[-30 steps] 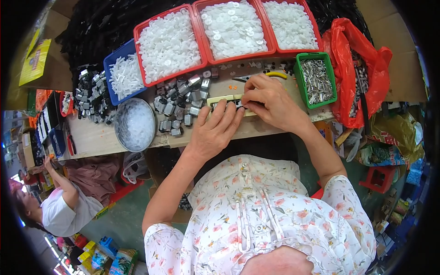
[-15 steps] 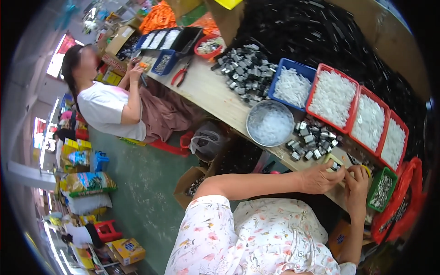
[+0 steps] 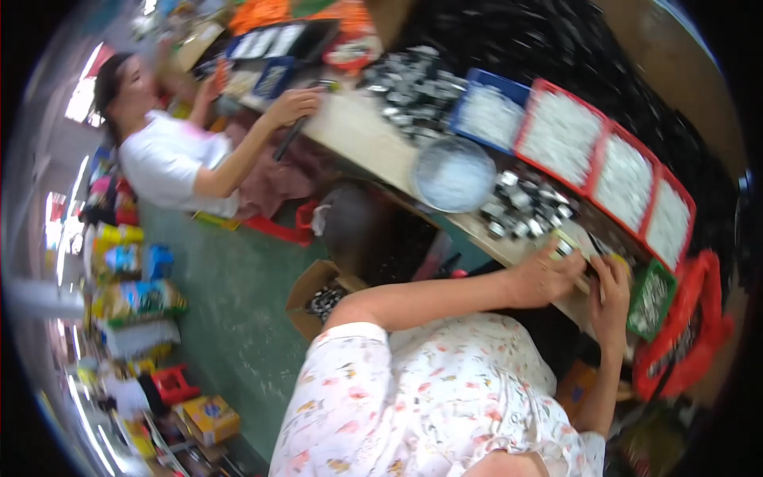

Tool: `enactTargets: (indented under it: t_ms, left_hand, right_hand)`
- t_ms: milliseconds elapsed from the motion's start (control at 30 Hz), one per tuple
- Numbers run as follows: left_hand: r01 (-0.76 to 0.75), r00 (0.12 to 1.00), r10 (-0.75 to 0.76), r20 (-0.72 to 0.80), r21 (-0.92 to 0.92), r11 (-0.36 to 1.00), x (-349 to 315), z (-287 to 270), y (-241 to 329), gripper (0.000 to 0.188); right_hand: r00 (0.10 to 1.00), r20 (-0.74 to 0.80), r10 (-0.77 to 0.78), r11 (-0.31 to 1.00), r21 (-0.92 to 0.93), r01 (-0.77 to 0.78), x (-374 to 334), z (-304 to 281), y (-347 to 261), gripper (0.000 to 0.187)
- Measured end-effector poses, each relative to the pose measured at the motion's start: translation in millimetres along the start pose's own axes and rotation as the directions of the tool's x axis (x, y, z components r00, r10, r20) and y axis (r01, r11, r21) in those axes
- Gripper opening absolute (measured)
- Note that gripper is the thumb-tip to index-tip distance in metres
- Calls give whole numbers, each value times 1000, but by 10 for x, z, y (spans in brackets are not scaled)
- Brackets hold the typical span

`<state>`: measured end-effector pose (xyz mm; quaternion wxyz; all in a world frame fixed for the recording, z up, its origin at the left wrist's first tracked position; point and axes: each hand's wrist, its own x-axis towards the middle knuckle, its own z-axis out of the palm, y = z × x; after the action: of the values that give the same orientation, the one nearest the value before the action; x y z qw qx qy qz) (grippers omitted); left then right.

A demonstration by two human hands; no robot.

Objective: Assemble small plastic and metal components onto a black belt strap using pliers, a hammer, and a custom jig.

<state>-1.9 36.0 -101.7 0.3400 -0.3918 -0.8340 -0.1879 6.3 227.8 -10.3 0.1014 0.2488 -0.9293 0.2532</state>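
Both my hands are close together at the bench's right end. The fingers of my left hand [image 3: 542,278] are closed against a pale yellow block [image 3: 566,242] with a small shiny metal piece in it. My right hand [image 3: 610,290] is beside it, fingertips pinched together. A narrow dark shape shows by those fingertips, too blurred to name. Just left of the block lies a heap of metal-and-black pieces [image 3: 528,205]. A round metal bowl [image 3: 421,179] with whitish contents stands beyond that. A green tray [image 3: 652,298] of small metal parts sits right of my right hand.
Red trays [image 3: 592,191] and a blue tray [image 3: 459,131] of white plastic pieces line the bench behind. A bigger metal-and-black heap [image 3: 413,91] lies farther left. A red bag [image 3: 703,314] hangs at right. A co-worker [image 3: 171,155] sits at left, holding a dark-handled tool [image 3: 292,137].
The whole view has shifted, so the bench appears farther left and higher. My hands stay at the pale yellow block. The co-worker's arm has reached out over the bench edge with the dark-handled tool.
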Motion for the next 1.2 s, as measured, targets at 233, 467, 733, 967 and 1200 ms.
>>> enactTargets:
  t_ms: [233,467,733,967,1200]
  left_hand:
    - [65,975,-63,215,-3,998,48,-379,-180,35]
    - [75,956,-41,289,-105,992,293,-531,-130,29]
    - [218,949,-157,272,-211,953,403,-671,-174,25]
    - [320,936,-270,226,-227,920,294,-816,-371,25]
    - [413,907,-393,150,-147,899,396,-1032,-633,25]
  right_hand:
    - [913,-345,220,971,-18,-240,-173,-735,478,28]
    - [668,-627,400,803,-111,-586,-1052,-1425,1311,15]
    - [777,-333,534,669,-396,-629,-1309,-1489,1789,19]
    - [765,-251,593,643,-424,-638,-1131,-1174,1813,24]
    - [780,-384,494,782,-194,-592,-1516,-1341,2281,17]
